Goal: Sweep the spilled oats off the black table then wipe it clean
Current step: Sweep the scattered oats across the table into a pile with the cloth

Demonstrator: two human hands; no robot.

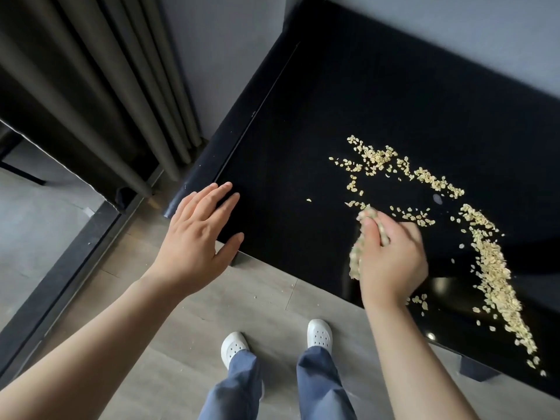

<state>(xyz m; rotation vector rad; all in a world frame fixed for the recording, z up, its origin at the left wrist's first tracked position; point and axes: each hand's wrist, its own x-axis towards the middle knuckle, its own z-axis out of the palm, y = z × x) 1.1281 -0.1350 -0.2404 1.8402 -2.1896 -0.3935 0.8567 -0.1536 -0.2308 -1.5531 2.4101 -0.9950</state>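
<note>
Well, I have just the head view to work from. My left hand (197, 237) lies flat, fingers straight and released, on the near left corner of the black table (348, 101). My right hand (391, 256) is down on the tabletop further right. It is blurred, with a ridge of oats (494, 268) bunched against its thumb side and some flakes caught among the fingers. I cannot tell whether it is pinching them or only pushing them.

The rest of the oats are on the table. A thick band lies to the right of that hand and runs down to the near edge, and a looser scatter sits beyond the hand toward the middle. A few specks lie on the grey floor (242, 298) by my white shoes (319, 333). A dark curtain (91, 86) hangs to the left.

I judge the sweeping step is in hand and far from done, since most of the spill is uncollected. The next move calls for drawing the scatter and the band into one heap at the near edge, with the free hand cupped below to catch it. I see no cloth for the wiping.

No brand, label or writing is readable anywhere.
</note>
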